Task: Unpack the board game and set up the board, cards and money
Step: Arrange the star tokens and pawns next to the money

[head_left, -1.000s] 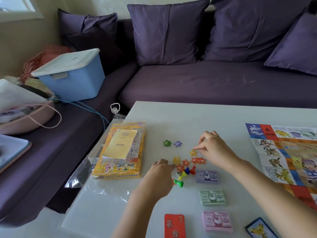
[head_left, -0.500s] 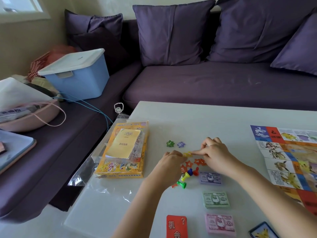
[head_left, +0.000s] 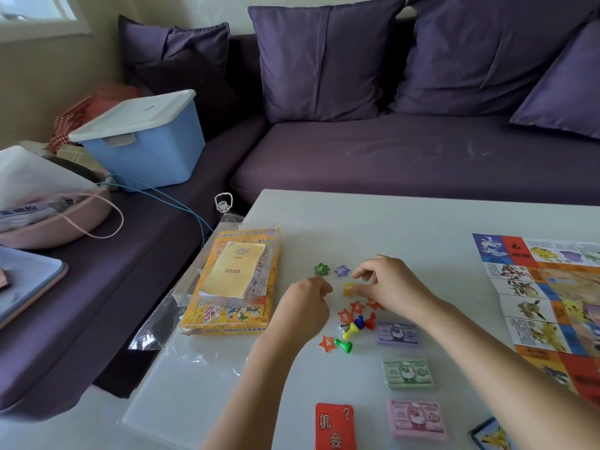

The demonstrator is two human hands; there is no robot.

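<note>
**Star tokens being sorted by colour**

Sliding each star flat beside its match looks safer than lifting it. The yellow cardboard game box point(head_left: 230, 280) lies on the left of the table. The left hand point(head_left: 305, 306) is curled; whether it holds anything, I cannot tell. The right hand point(head_left: 389, 284), fingers bent, touches the yellow star token point(head_left: 349, 289), its grip unclear. The printed paper board point(head_left: 545, 303) lies unfolded far right.

Purple sofa point(head_left: 389, 157) behind white table point(head_left: 389, 222), daylit.

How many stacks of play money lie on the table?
3, in a column: the purple stack farthest, the green stack in the middle, the pink stack nearest. None looks hidden.
</note>
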